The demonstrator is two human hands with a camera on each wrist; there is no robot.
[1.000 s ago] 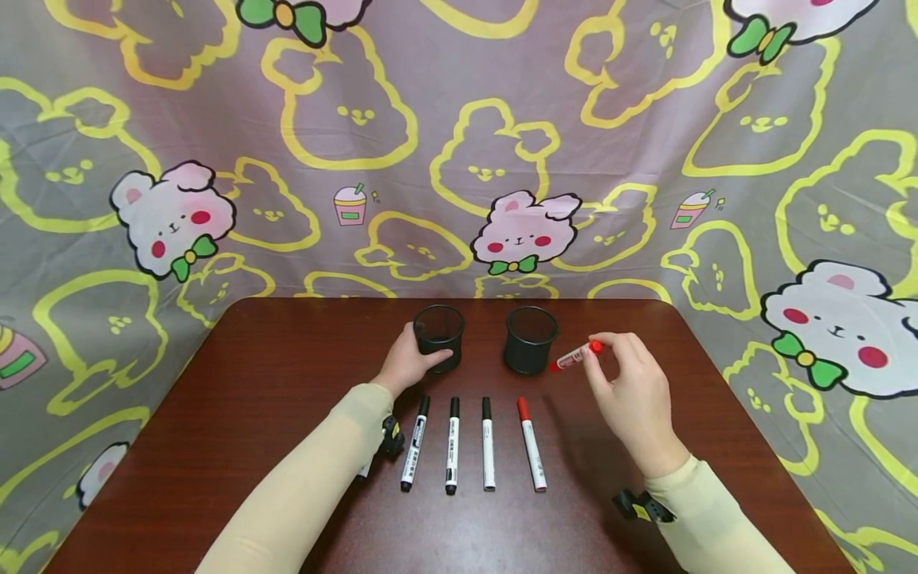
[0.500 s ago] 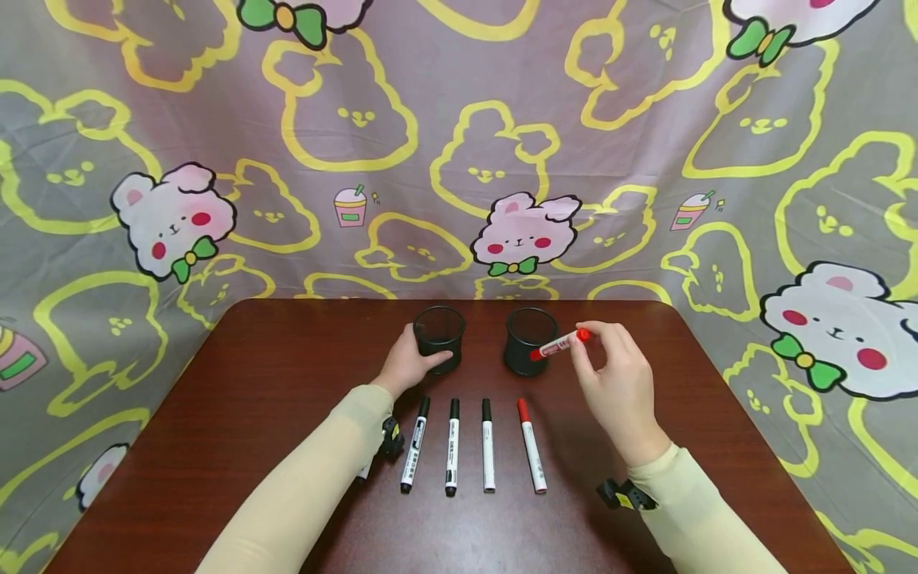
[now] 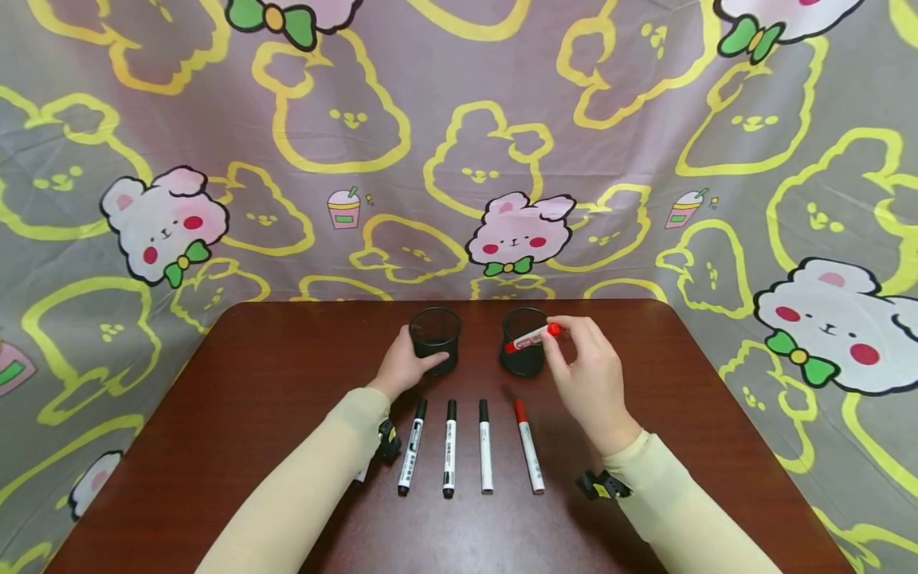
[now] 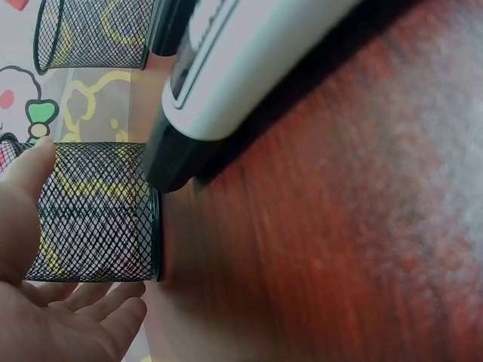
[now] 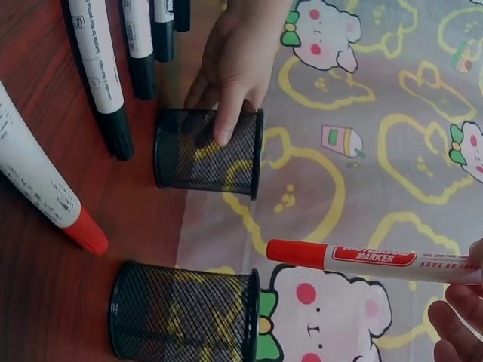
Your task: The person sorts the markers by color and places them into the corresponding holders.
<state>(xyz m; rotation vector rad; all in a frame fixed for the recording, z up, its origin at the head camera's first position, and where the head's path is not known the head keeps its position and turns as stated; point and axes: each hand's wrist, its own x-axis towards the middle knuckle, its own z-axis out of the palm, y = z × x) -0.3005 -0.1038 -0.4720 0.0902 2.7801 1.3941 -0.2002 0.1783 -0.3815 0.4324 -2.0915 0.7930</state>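
My right hand (image 3: 591, 379) pinches a red whiteboard marker (image 3: 529, 340) by its end, thumb against fingers. The marker slants, its red cap pointing left and a little down, and overlaps the right black mesh pen holder (image 3: 522, 365) in the head view. In the right wrist view, the cap lies just beyond the rim of that holder (image 5: 185, 313). My left hand (image 3: 402, 367) grips the other mesh pen holder (image 3: 439, 348), which stands upright on the table. The left wrist view has the thumb on one side of it and the fingers (image 4: 113, 305) on the other.
In front of the holders, a red-capped marker (image 3: 529, 446) and several black-capped markers (image 3: 449, 448) lie in a row on the brown table (image 3: 215, 446). One more marker (image 3: 361, 476) is mostly hidden by the left sleeve. A patterned curtain (image 3: 409, 191) hangs behind the table.
My right hand has carried the red marker leftward and slightly up, from beside the right pen holder to overlapping its opening. The left hand keeps its grip on the other holder.
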